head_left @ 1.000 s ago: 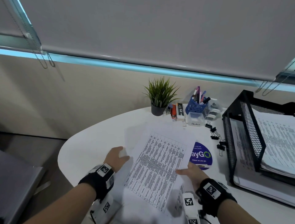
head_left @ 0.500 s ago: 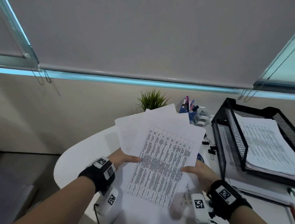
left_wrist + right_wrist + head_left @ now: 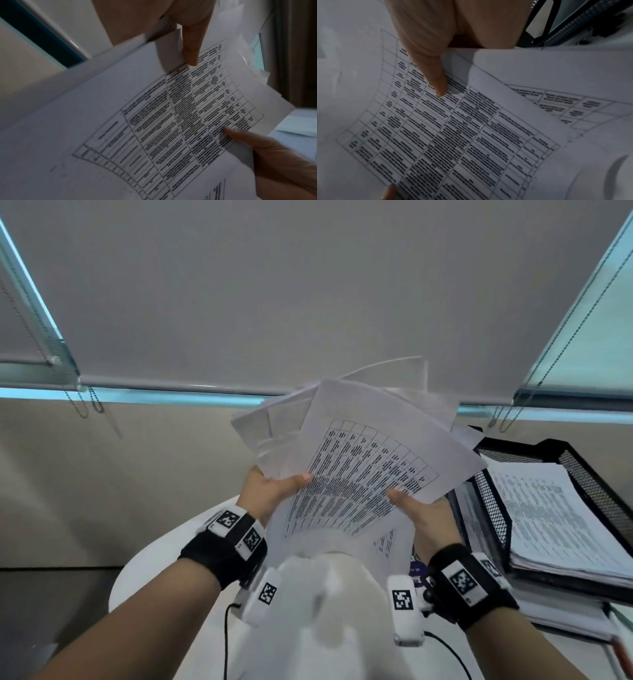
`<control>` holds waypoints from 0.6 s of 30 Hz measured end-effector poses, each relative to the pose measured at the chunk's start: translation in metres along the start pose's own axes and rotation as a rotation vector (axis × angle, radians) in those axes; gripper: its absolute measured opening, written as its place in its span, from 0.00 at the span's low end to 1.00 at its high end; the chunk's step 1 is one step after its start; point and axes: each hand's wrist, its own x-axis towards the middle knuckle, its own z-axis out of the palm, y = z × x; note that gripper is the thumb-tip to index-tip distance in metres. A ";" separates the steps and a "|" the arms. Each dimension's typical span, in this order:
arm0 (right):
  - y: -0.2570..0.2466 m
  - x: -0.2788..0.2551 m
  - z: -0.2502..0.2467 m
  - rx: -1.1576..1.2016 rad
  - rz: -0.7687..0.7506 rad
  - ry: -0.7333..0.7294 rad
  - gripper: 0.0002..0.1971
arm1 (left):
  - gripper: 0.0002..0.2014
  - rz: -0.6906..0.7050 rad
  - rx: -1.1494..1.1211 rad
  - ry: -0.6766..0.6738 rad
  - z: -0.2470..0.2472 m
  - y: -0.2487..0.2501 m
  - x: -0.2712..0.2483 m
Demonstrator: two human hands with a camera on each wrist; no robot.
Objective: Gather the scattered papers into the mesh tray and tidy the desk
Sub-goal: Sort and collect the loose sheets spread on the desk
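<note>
A loose stack of papers [image 3: 359, 460] is raised off the desk and tilted up, its top sheet printed with a table. My left hand [image 3: 274, 491] grips the stack's left edge, thumb on top. My right hand [image 3: 419, 510] grips its right edge, thumb pressed on the printed sheet. The left wrist view shows the papers [image 3: 154, 121] with my left hand [image 3: 188, 40] above, its thumb on the sheet. In the right wrist view my right hand [image 3: 435, 65] pinches the papers [image 3: 453, 135]. The black mesh tray [image 3: 596, 494] stands at the right, holding printed sheets.
The white round desk [image 3: 164, 570] lies below my arms, mostly hidden by the papers. A lower mesh tray tier [image 3: 479, 525] also holds paper. A purple sticker [image 3: 416, 571] shows between my right wrist and the sheets. A roller blind [image 3: 308, 285] fills the background.
Both hands took hold of the papers on the desk and lifted them up, tilting the stack towards me. It now hides the plant and pen holder.
</note>
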 end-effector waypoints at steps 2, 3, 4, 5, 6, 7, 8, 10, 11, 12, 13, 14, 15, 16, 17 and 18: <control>0.002 -0.002 0.000 -0.039 -0.009 0.010 0.54 | 0.31 -0.002 0.015 0.050 0.000 -0.004 0.003; 0.004 -0.005 -0.001 -0.041 -0.005 -0.007 0.53 | 0.35 -0.020 0.035 0.060 -0.001 -0.008 0.004; 0.009 -0.005 -0.003 -0.017 0.022 -0.026 0.49 | 0.35 -0.034 0.056 0.055 -0.002 -0.012 0.004; 0.012 -0.008 -0.004 -0.010 0.037 -0.031 0.42 | 0.30 -0.046 0.086 0.048 -0.004 -0.018 0.003; 0.015 -0.010 -0.006 -0.015 0.050 -0.044 0.36 | 0.23 -0.058 0.114 0.041 -0.004 -0.022 0.001; 0.012 -0.018 -0.002 -0.032 0.047 -0.030 0.33 | 0.20 -0.070 0.137 0.031 -0.005 -0.026 0.001; 0.007 -0.026 0.002 -0.038 0.059 -0.031 0.33 | 0.18 -0.077 0.145 0.028 -0.005 -0.029 0.000; 0.013 -0.020 0.001 -0.044 0.085 -0.032 0.36 | 0.16 -0.102 0.158 0.014 -0.003 -0.032 -0.002; 0.014 -0.018 0.002 -0.062 0.074 -0.021 0.37 | 0.16 -0.110 0.165 0.003 -0.003 -0.034 0.000; 0.014 -0.019 0.002 -0.070 0.073 -0.025 0.36 | 0.15 -0.118 0.177 -0.004 -0.003 -0.036 0.001; 0.013 -0.020 0.002 -0.068 0.086 -0.034 0.34 | 0.15 -0.125 0.182 -0.015 -0.001 -0.037 0.000; 0.014 -0.019 0.001 -0.045 0.088 -0.053 0.31 | 0.16 -0.124 0.179 -0.009 0.000 -0.037 0.000; 0.012 -0.020 0.001 -0.026 0.080 -0.053 0.30 | 0.16 -0.115 0.166 -0.003 0.002 -0.038 -0.001; 0.005 -0.027 0.005 0.009 0.070 -0.032 0.30 | 0.16 -0.100 0.152 0.008 0.005 -0.035 -0.002; 0.004 -0.025 0.003 0.056 0.062 -0.023 0.32 | 0.17 -0.086 0.146 0.021 0.007 -0.032 -0.001; 0.002 -0.023 0.001 0.117 0.053 -0.034 0.34 | 0.18 -0.074 0.132 0.036 0.008 -0.028 0.001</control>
